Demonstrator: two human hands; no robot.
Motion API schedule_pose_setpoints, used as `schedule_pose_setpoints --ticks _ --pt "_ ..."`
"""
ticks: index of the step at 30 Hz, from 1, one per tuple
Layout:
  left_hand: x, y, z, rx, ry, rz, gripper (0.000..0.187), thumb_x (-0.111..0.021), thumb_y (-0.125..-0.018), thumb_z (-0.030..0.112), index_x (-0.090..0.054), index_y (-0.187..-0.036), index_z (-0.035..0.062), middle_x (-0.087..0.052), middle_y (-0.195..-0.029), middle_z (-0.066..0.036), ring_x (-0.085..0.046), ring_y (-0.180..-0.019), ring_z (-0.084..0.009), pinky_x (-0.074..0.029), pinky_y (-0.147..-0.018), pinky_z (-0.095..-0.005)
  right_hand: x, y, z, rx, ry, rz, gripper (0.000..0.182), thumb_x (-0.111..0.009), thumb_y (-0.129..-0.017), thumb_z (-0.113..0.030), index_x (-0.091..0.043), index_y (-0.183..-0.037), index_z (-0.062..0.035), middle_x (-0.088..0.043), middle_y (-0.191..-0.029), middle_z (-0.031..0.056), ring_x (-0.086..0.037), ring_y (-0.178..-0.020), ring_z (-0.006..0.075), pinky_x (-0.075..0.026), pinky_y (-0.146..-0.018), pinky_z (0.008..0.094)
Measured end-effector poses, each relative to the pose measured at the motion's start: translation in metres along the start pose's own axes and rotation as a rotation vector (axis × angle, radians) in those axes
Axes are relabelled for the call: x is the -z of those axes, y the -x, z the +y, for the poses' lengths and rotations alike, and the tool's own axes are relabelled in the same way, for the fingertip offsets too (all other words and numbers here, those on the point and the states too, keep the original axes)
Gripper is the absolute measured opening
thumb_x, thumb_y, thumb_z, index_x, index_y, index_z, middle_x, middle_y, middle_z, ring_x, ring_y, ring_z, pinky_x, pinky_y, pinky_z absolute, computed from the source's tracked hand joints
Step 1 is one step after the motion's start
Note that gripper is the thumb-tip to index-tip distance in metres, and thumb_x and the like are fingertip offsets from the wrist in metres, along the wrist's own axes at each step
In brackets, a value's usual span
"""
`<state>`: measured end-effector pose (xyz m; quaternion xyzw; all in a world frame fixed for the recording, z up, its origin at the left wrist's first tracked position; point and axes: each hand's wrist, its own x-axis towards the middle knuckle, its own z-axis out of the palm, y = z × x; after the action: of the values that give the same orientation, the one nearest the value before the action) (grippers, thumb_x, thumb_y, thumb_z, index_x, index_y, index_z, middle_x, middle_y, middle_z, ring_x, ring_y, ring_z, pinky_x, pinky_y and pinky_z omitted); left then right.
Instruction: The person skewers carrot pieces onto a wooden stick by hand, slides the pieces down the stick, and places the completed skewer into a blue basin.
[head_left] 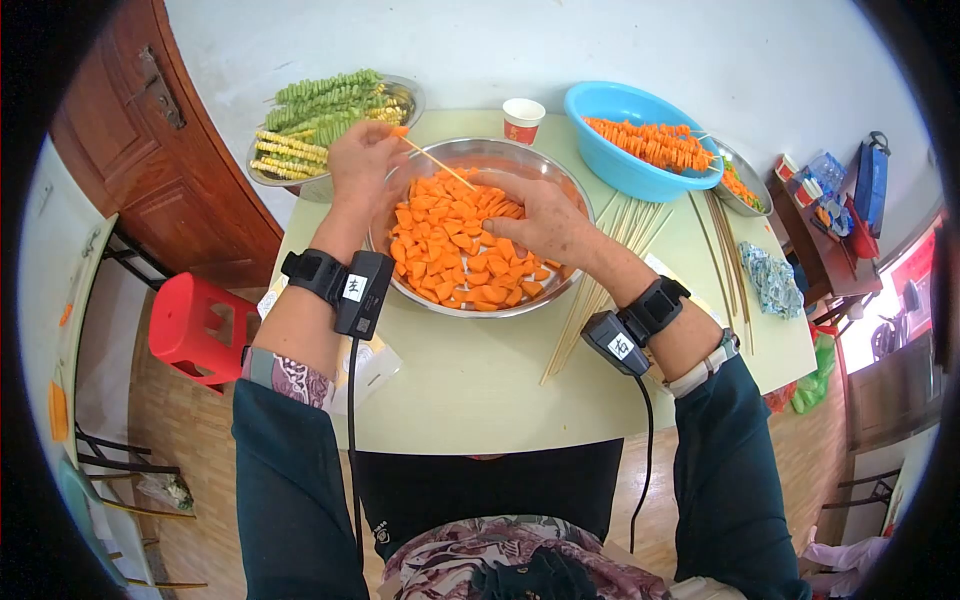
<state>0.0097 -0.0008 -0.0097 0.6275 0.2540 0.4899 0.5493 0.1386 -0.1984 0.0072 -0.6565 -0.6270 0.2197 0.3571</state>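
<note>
In the head view, my left hand (pixel 365 165) is closed in a pinch at the upper end of a bamboo skewer (pixel 437 162), with a small orange carrot piece (pixel 400 131) at its fingertips. The skewer slants down over a steel bowl (pixel 455 311) of cut carrot pieces (pixel 450 250), its lower end near my right index fingertip. Over the right side of the bowl, my right hand (pixel 545 218) has its thumb and fingers spread apart above the carrots, with some slices lying between them. Part of its fingers is hidden behind the hand.
A steel bowl (pixel 418 98) of green and yellow skewers (pixel 325 110) stands back left. Back right, a blue basin (pixel 600 160) holds carrot skewers (pixel 650 145). A paper cup (pixel 523 121) stands between them. Loose bamboo skewers (pixel 585 320) lie right of the carrot bowl. A red stool (pixel 195 325) is left.
</note>
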Motion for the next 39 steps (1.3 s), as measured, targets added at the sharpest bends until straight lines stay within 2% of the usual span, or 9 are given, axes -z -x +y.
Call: schedule_pose_setpoints --ticks 4,13,17,19,23,25,35,37,39 --pt "-0.002 0.002 0.005 0.006 -0.024 0.015 0.012 -0.056 -0.078 -0.005 -0.056 -0.09 -0.007 -0.061 -0.08 -0.013 -0.065 -0.07 -0.0177 -0.054 -0.055 -0.0232 -0.002 0.0 0.001 0.021 -0.012 0.024 0.051 -0.059 -0.079 -0.007 -0.042 -0.128 -0.0066 -0.061 -0.083 0.0096 -0.054 -0.05 0.0112 -0.047 -0.05 0.0247" --pt "-0.002 0.001 0.003 -0.01 -0.083 0.015 0.011 -0.057 -0.077 -0.004 -0.057 -0.088 -0.0061 -0.061 -0.078 -0.012 -0.065 -0.068 -0.0167 -0.053 -0.052 -0.0226 -0.004 0.002 -0.002 0.021 0.031 0.04 0.048 -0.058 -0.079 -0.007 -0.043 -0.125 -0.0045 -0.06 -0.075 0.0105 -0.054 -0.049 0.012 -0.047 -0.05 0.0254" --pt "-0.004 0.002 0.005 -0.041 -0.135 0.013 0.011 -0.057 -0.077 -0.004 -0.057 -0.088 -0.0053 -0.061 -0.078 -0.011 -0.065 -0.068 -0.0165 -0.053 -0.052 -0.0229 -0.006 0.002 0.002 0.06 0.041 0.067 0.048 -0.058 -0.079 -0.006 -0.044 -0.125 -0.0042 -0.06 -0.076 0.0102 -0.054 -0.049 0.0117 -0.047 -0.049 0.0252" --pt "-0.003 0.002 0.007 -0.039 -0.2 -0.025 0.014 -0.057 -0.078 -0.005 -0.056 -0.092 -0.0039 -0.059 -0.081 -0.01 -0.065 -0.072 -0.0167 -0.055 -0.056 -0.0223 -0.006 0.001 0.002 0.035 0.015 0.06 0.049 -0.061 -0.078 -0.014 -0.046 -0.124 -0.0051 -0.062 -0.089 0.0161 -0.059 -0.052 0.0168 -0.05 -0.054 0.0291" --pt "-0.004 0.002 0.007 -0.057 -0.194 -0.042 0.014 -0.056 -0.078 -0.005 -0.056 -0.092 -0.0037 -0.06 -0.081 -0.01 -0.065 -0.072 -0.0167 -0.054 -0.056 -0.0223 -0.008 0.002 0.001 0.059 -0.003 0.076 0.05 -0.061 -0.078 -0.012 -0.045 -0.124 -0.0034 -0.062 -0.085 0.0168 -0.058 -0.051 0.017 -0.05 -0.052 0.029" --pt "-0.004 0.002 0.007 -0.08 -0.191 -0.058 0.013 -0.056 -0.079 -0.005 -0.056 -0.091 -0.0033 -0.06 -0.081 -0.01 -0.065 -0.072 -0.0169 -0.054 -0.056 -0.0223 -0.009 0.002 0.001 0.063 -0.007 0.066 0.049 -0.058 -0.08 -0.006 -0.042 -0.126 -0.0024 -0.06 -0.091 0.0129 -0.054 -0.051 0.0111 -0.048 -0.049 0.0251" --pt "-0.01 0.008 0.011 -0.165 -0.227 -0.069 0.012 -0.056 -0.079 -0.004 -0.057 -0.091 -0.0025 -0.06 -0.081 -0.009 -0.064 -0.072 -0.0141 -0.054 -0.059 -0.0222 -0.012 0.0 0.006 0.012 0.015 0.082 0.051 -0.058 -0.08 -0.006 -0.041 -0.128 -0.0017 -0.06 -0.081 0.0114 -0.053 -0.051 0.0113 -0.046 -0.048 0.0248" --pt "-0.018 0.02 0.015 -0.202 -0.27 -0.218 0.011 -0.056 -0.08 -0.004 -0.059 -0.09 -0.0009 -0.06 -0.081 -0.007 -0.062 -0.071 -0.0113 -0.053 -0.06 -0.0213 -0.016 -0.009 0.019 0.298 0.143 0.278 0.052 -0.061 -0.078 -0.016 -0.044 -0.125 -0.0038 -0.062 -0.087 0.0189 -0.061 -0.058 0.019 -0.051 -0.058 0.0307" --pt "-0.038 0.037 0.018 -0.279 -0.337 -0.293 0.011 -0.057 -0.08 -0.003 -0.059 -0.09 -0.0002 -0.061 -0.082 -0.006 -0.062 -0.07 -0.0101 -0.053 -0.06 -0.021 -0.013 -0.015 0.02 0.19 0.112 0.297 0.052 -0.062 -0.078 -0.016 -0.044 -0.124 -0.0018 -0.062 -0.088 0.019 -0.061 -0.057 0.0187 -0.05 -0.057 0.0303"
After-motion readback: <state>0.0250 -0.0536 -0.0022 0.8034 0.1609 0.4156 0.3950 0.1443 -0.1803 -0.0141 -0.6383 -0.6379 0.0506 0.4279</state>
